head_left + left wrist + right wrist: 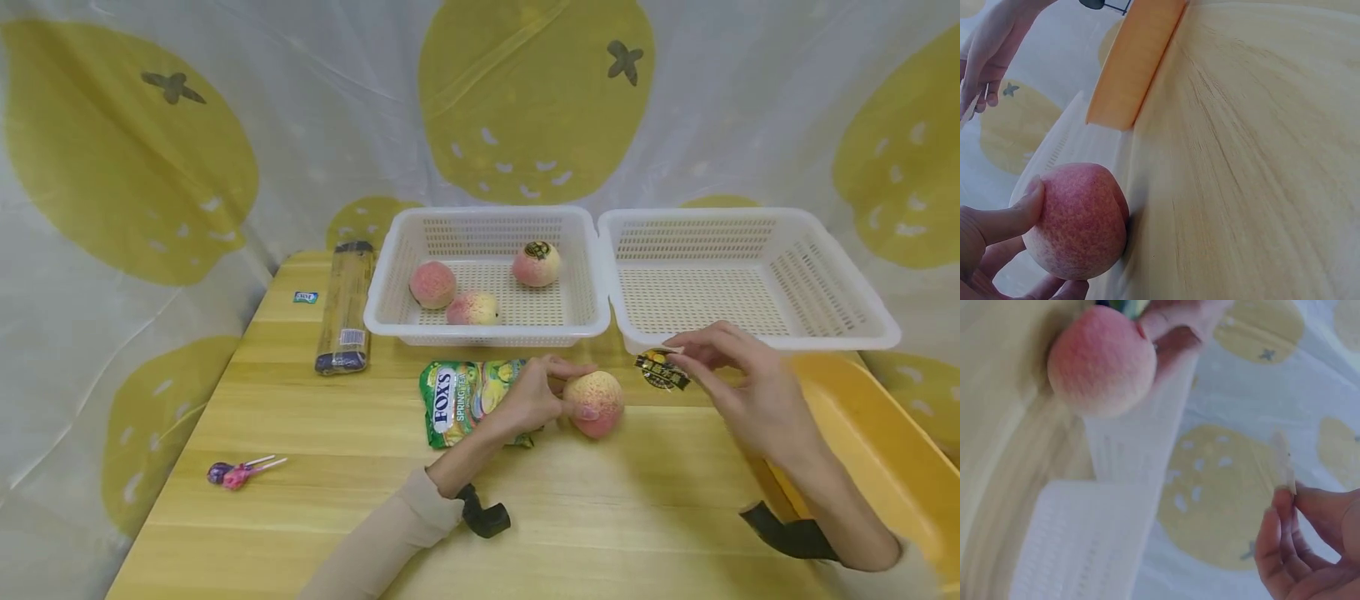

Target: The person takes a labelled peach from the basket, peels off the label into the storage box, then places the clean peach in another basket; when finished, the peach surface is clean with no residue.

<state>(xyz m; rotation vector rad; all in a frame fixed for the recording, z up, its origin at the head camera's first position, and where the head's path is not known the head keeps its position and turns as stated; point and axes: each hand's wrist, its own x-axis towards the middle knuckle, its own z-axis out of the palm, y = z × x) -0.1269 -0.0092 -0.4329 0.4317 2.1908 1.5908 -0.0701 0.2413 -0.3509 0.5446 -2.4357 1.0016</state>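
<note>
The left hand (536, 396) curls thumb and fingers round a peach (596, 400), on or just above the desk (660, 500); the right hand (757, 392) pinches a black-and-gold sticker (662, 370), apart from the peach. Sticker handling seems the step in hand; putting on or taking off, I can't tell. The next move probably calls for a steady peach and a light pinch. Room lies between the hands, nearer the body. An orange bin (885, 433) flanks the right hand; just beyond the sticker runs a white basket's rim (825, 342).
</note>
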